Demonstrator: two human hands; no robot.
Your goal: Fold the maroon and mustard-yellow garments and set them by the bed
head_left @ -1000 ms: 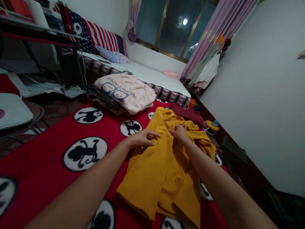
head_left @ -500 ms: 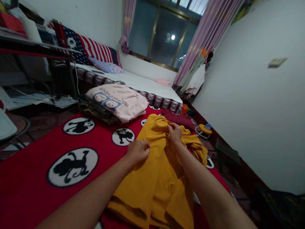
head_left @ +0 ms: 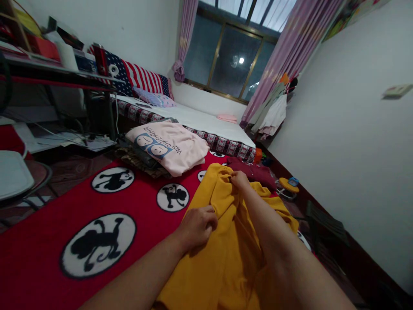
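Note:
A mustard-yellow garment (head_left: 222,254), its exact kind unclear, lies rumpled on a red blanket (head_left: 142,258) with black monkey figures in white circles. My left hand (head_left: 200,224) is closed on the garment's left side, fingers curled into the cloth. Farther up, my right hand (head_left: 239,178) pinches the fabric near its top end. Folds run between the two hands, and a bunched part of the garment spreads out to the right, beyond my right forearm. My forearms hide some of the cloth.
A folded pink shirt (head_left: 174,146) tops a pile of clothes at the far left. A dark red garment (head_left: 248,170) lies past the yellow one. Behind stand a bed (head_left: 203,116) and a cluttered desk (head_left: 97,82); a yellow stool (head_left: 288,185) is at right.
The view has shifted, so most things sit lower and to the right. My left hand has its fingers curled more into the cloth, which is more gathered between my hands.

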